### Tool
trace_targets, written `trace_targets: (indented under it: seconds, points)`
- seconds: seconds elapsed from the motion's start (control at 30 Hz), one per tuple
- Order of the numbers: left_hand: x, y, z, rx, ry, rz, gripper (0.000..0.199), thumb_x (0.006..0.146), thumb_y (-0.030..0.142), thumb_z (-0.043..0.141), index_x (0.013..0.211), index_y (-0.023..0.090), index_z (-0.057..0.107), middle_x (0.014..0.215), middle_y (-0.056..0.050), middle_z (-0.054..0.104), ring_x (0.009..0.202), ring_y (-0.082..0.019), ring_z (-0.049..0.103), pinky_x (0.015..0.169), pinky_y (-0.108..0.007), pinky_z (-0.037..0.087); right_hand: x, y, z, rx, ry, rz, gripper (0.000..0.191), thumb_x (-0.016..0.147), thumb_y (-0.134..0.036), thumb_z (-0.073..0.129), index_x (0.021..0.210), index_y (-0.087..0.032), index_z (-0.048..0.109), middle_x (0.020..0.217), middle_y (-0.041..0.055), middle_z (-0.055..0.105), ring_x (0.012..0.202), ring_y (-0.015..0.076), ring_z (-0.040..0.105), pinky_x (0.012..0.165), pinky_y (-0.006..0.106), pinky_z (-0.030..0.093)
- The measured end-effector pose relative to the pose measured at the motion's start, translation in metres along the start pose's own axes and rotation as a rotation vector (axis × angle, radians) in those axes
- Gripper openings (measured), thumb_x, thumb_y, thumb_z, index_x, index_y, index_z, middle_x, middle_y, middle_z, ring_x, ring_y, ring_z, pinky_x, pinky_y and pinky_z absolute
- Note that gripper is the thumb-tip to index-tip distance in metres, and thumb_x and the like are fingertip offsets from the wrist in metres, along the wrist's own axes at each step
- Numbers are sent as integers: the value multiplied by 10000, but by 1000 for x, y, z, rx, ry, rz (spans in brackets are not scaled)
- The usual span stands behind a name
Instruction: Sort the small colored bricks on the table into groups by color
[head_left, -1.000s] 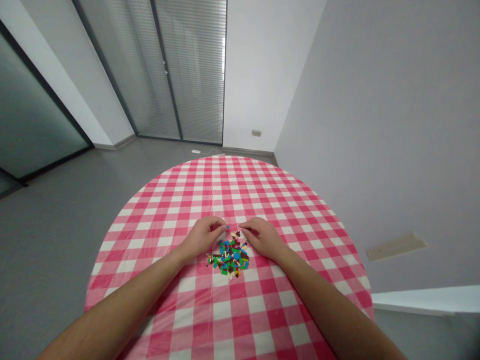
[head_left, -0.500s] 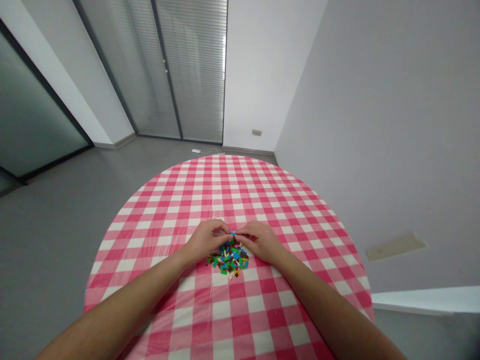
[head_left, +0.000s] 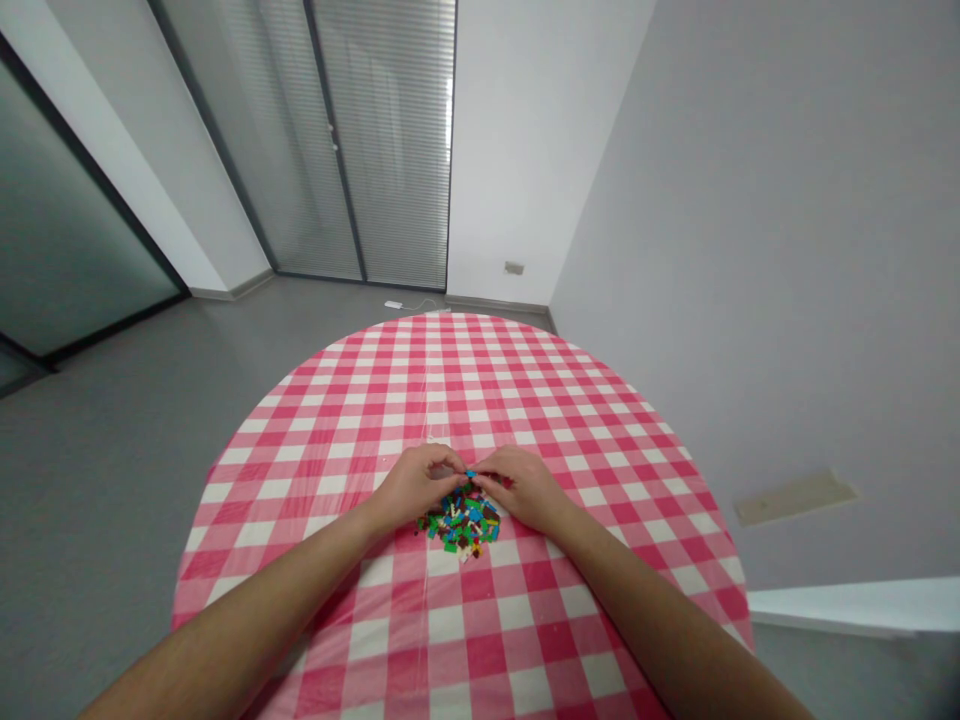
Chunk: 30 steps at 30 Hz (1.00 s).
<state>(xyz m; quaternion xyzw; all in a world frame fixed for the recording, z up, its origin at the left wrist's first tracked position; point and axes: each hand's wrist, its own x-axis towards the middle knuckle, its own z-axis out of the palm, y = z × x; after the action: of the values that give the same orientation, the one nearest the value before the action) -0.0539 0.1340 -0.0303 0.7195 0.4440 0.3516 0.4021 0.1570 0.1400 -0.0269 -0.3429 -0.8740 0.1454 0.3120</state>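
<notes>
A pile of small bricks [head_left: 465, 522] in green, blue, brown, white and yellow lies on the checked tablecloth. Just beyond the pile, a small blue piece [head_left: 471, 474] is between my two hands. My left hand [head_left: 421, 484] pinches it from the left with thumb and forefinger. From the right, the fingertips of my right hand [head_left: 523, 484] are closed on the same piece. Its exact shape is too small to tell.
The round table [head_left: 480, 370] has a red and white checked cloth. Beyond it, a white power strip [head_left: 393, 304] with a cord lies on the grey floor. Glass partitions stand at the back left, and a grey wall rises on the right.
Both hands remain together at the small blue piece, with only slight finger movement. The whole view has shifted slightly.
</notes>
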Motion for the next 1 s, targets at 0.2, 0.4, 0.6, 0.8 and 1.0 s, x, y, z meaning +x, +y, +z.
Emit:
trace_targets:
  seconds: [0.2,0.4,0.6,0.8,1.0]
  points:
    - [0,-1,1,-15,6,0,84,783,218,650,800,179,722,772,-28,714,679,-139,638,607,-222,493,2,-3,0,28,1,-3,100,877,-234,603,869,-189,693,792,51,700,760,173,619,711,291,478]
    - [1,3,1,-28,1,4,104,806,205,614,823,184,715,821,-29,727,739,-155,662,665,-241,515,2,-3,0,44,19,40,77,843,-201,607,833,-193,683,774,40,694,725,160,619,679,273,479]
    - [3,3,-9,88,88,37,117,823,219,591,866,186,695,910,-49,727,847,-185,665,796,-307,513,1,13,-19,-73,143,244,143,815,-197,598,913,-193,703,869,48,728,784,174,662,730,291,513]
    - [6,-2,-14,130,108,26,122,814,211,583,861,181,691,893,-58,724,837,-192,657,798,-326,510,-6,49,-45,-224,248,544,193,816,-289,584,895,-194,732,877,65,745,789,210,687,743,329,541]
    - [5,-2,-13,116,82,21,121,807,185,571,844,170,685,883,-61,724,826,-185,651,785,-316,501,-13,74,-57,-356,251,712,201,824,-283,589,907,-180,740,887,67,749,815,210,689,771,310,527]
